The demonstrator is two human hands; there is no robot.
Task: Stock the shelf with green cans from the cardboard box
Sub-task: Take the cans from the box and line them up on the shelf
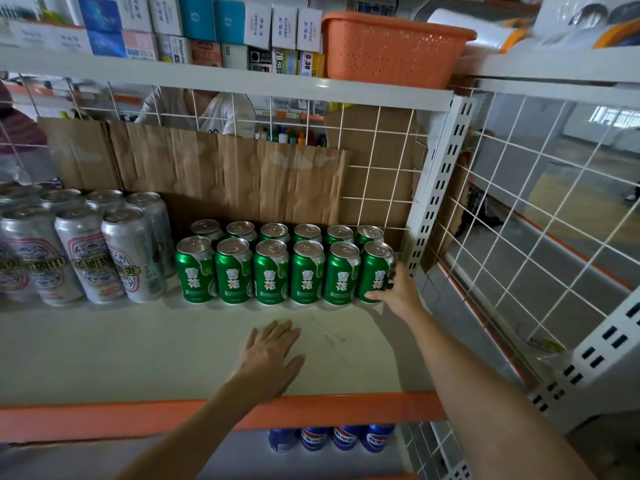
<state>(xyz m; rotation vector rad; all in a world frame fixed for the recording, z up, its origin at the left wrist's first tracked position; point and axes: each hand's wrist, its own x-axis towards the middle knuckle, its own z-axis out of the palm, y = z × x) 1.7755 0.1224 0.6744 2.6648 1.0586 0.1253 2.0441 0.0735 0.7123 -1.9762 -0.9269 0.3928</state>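
Observation:
Several green cans stand upright in two rows at the back of the white shelf. My right hand grips the rightmost front green can, with thumb on its front and fingers round its right side, close to the shelf's upright post. My left hand rests flat, fingers spread, on the bare shelf surface in front of the rows. The cardboard box is not in view.
Tall silver cans fill the shelf's left part. Brown cardboard lines the wire grid behind. An orange basket and small boxes sit on the shelf above. Blue cans stand on the shelf below. A person is visible behind the grid.

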